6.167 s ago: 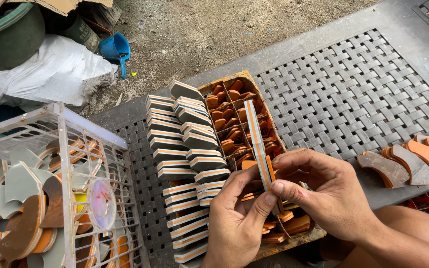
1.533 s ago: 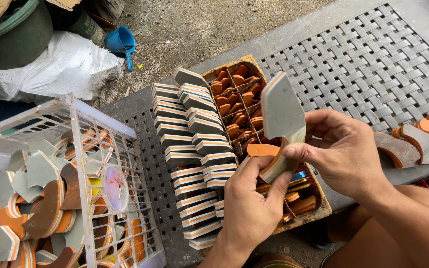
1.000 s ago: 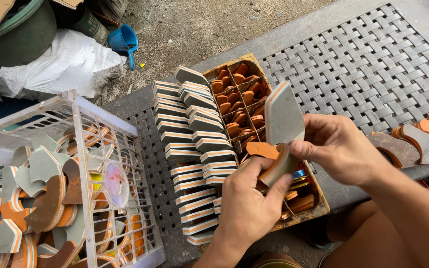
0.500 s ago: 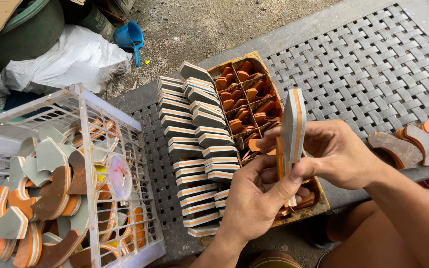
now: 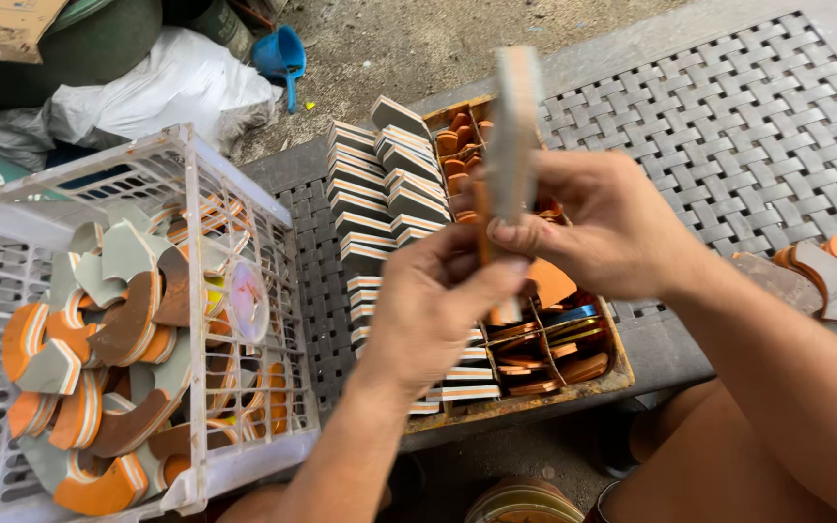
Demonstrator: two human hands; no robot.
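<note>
In the head view, a flat grey and orange layered piece [image 5: 515, 136] is held upright and edge-on above a wooden tray [image 5: 573, 387], so that only its thin side is seen and its outline cannot be made out; motion blur softens its upper end. The left hand [image 5: 438, 310] is closed on the lower part of the piece, with the thumb pressed along its edge, though the fingers behind are hidden by the back of the hand. The right hand [image 5: 603, 228] is closed around the same piece from the other side, its fingertips meeting the left thumb; its palm side is not seen. Much of the tray's divided compartments is covered by both hands, and only orange pieces at the top and a few curved strips at the bottom are visible. Rows of grey-topped stacked pieces [image 5: 380, 184] are packed in the tray's left part, the lower rows being partly hidden by the left forearm. A white plastic crate [image 5: 196, 165] of curved orange and grey offcuts is seen at the left, cut off by the frame edge. A grey woven mat [image 5: 728, 116] lies under the tray, and more curved pieces [image 5: 825, 281] at the right edge are cut off.
</note>
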